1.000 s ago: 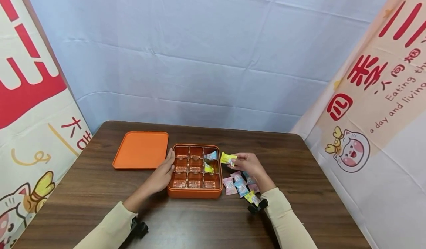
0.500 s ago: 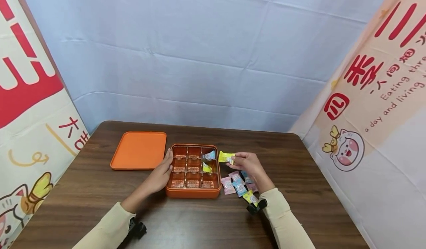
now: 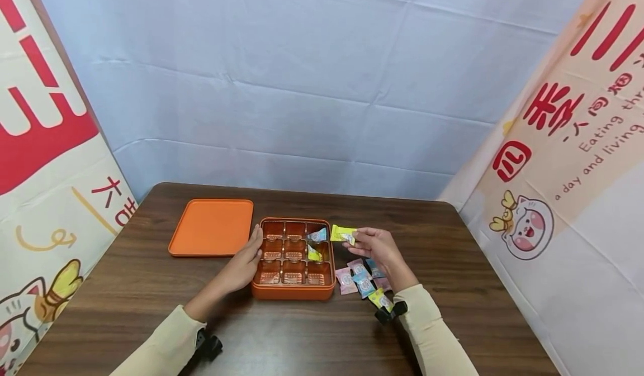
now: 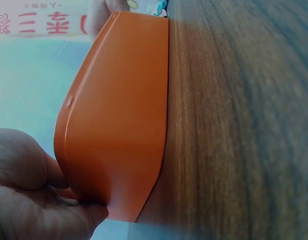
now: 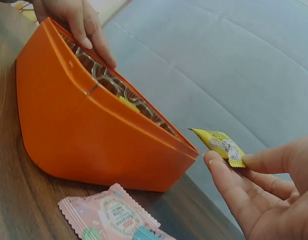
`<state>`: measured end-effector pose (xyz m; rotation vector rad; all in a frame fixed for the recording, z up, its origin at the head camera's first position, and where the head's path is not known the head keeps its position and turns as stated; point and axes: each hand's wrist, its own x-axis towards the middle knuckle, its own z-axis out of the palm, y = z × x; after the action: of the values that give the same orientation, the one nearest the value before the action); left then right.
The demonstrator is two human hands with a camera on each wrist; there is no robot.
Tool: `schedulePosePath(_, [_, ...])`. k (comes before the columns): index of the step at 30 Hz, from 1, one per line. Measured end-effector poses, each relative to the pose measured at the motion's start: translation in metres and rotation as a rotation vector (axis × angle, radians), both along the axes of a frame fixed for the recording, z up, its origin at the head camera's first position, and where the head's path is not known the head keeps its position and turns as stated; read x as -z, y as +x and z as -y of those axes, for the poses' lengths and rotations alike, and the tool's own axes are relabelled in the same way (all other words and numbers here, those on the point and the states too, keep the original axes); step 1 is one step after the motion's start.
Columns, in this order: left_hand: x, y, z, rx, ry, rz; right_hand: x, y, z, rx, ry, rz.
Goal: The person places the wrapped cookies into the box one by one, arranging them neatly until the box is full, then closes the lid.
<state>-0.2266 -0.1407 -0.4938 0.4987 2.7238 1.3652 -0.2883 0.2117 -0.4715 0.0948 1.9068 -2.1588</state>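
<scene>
My left hand (image 3: pixel 247 257) holds the left side of an open orange box (image 3: pixel 293 292), its thumb at the rim and its fingers against the outer wall. Clear-lined compartments divide the box. A blue candy packet (image 3: pixel 317 234) sits in the back right compartment, with a yellow candy packet (image 3: pixel 314 253) in the middle right one. Just right of the box, my right hand (image 3: pixel 376 247) pinches another yellow candy packet (image 5: pixel 221 145) between thumb and fingertips, above the table. In the right wrist view this packet is apart from the box.
Several loose candies lie right of the box under my right forearm, among them a pink packet (image 3: pixel 346 280), a blue packet (image 3: pixel 363 284) and a yellow packet (image 3: pixel 380 299). The orange lid (image 3: pixel 211 228) lies flat at the back left. A pale cloth (image 3: pixel 302 113) hangs behind the table (image 3: pixel 292 342).
The yellow packet in my right hand has tilted slightly as the fingers shift on it. My left hand stays on the box, and the loose candies have not moved.
</scene>
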Motion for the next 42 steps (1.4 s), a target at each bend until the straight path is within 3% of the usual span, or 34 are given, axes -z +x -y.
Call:
schedulePosePath(12, [-0.001, -0.001, 0.001, 0.005, -0.005, 0.007, -0.007, 0.004, 0.011, -0.079, -0.017, -0.024])
schedulePosePath(42, [0.0, -0.002, 0.002, 0.006, 0.005, 0.01, -0.011, 0.013, 0.035, -0.132, -0.031, -0.02])
